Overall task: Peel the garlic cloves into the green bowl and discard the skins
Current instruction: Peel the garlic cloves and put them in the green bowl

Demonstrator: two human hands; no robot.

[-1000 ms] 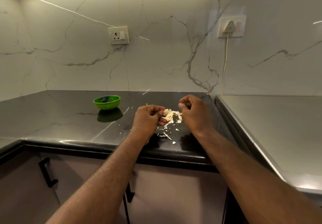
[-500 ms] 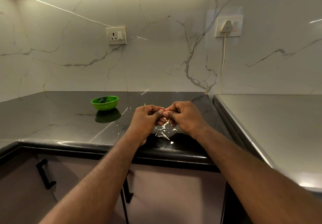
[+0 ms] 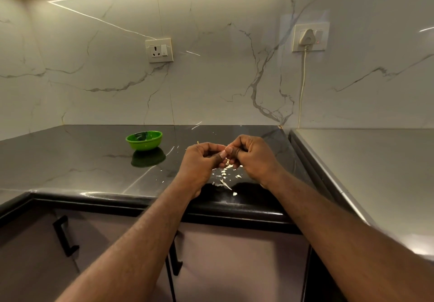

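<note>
Together left hand (image 3: 199, 161) and right hand (image 3: 255, 158) pinch a largely hidden clove (image 3: 227, 148).

The dark, glossy countertop (image 3: 70, 160) carries a green bowl (image 3: 144, 140) standing toward the back and a scatter of pale garlic skins (image 3: 224, 183) near its front edge, well apart from the bowl.
</note>
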